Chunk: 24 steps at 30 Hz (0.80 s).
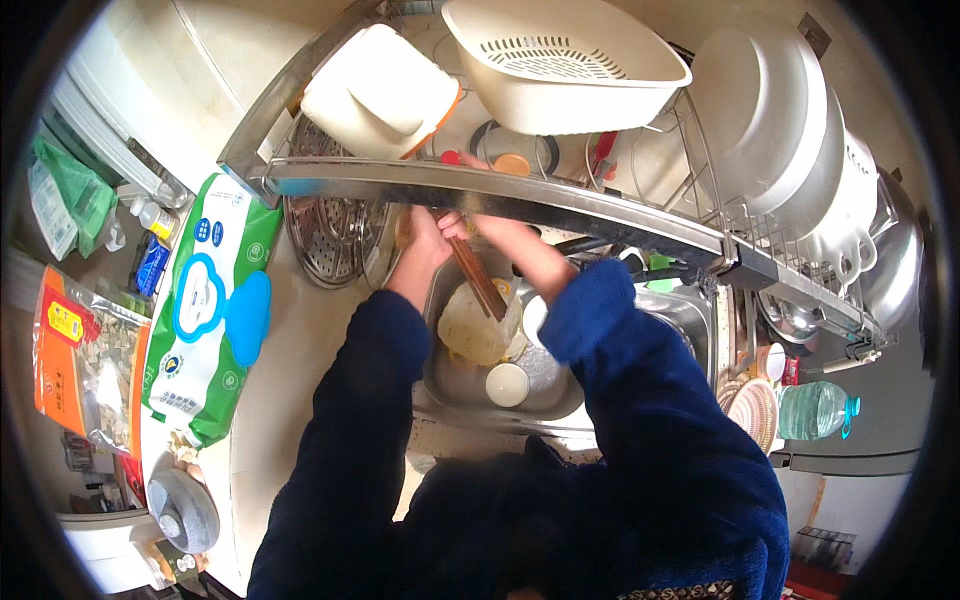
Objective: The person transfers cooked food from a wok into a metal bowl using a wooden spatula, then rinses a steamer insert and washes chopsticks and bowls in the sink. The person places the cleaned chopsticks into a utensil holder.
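Note:
My left hand (429,238) grips a bundle of wooden chopsticks (478,279), their free ends slanting down over the stainless steel sink (442,386). Close beside it on the right is my right hand (501,229). The metal rail of the dish rack crosses in front of that hand, and one finger shows above the rail; whether it holds anything is hidden. Below the chopsticks lies a pale yellowish dish (469,330) in the basin. A small round white cup or bowl (508,385) sits nearer to me, and another white bowl (534,321) is partly covered by my right sleeve.
The rack's rail (480,186) spans above my hands. On the rack are a cream colander (562,97), a white container (379,94) and large white basins (757,127). Left of the sink lie a perforated steamer plate (322,240) and a wet-wipes pack (214,315). A water bottle (814,410) is at right.

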Available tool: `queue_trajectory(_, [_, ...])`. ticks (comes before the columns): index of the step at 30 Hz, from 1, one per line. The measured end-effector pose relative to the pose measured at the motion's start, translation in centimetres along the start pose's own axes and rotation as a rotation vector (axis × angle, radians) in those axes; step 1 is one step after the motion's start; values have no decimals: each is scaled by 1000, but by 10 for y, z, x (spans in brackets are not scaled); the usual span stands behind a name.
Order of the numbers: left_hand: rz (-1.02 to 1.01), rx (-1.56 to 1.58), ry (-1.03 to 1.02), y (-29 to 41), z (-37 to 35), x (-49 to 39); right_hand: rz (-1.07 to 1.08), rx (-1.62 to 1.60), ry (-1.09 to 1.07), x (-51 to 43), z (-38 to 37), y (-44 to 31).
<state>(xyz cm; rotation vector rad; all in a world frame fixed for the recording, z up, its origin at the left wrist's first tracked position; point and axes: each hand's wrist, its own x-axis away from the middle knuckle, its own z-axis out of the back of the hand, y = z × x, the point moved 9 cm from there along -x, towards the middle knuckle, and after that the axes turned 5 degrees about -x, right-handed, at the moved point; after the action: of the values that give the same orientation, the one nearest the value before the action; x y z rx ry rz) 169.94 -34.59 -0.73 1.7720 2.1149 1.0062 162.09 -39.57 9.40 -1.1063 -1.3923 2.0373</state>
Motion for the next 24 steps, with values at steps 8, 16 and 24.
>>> queue_trajectory(8, [-75,-74,-130,-28,-52,88,-237,198,-72,194,15,30])
queue_trajectory(16, [-242,-714,249,-145,-43,100,-382,88,117,243,55,78])
queue_trajectory(24, [-402,-346,24,-141,-62,110,-358,247,60,290,91,76])
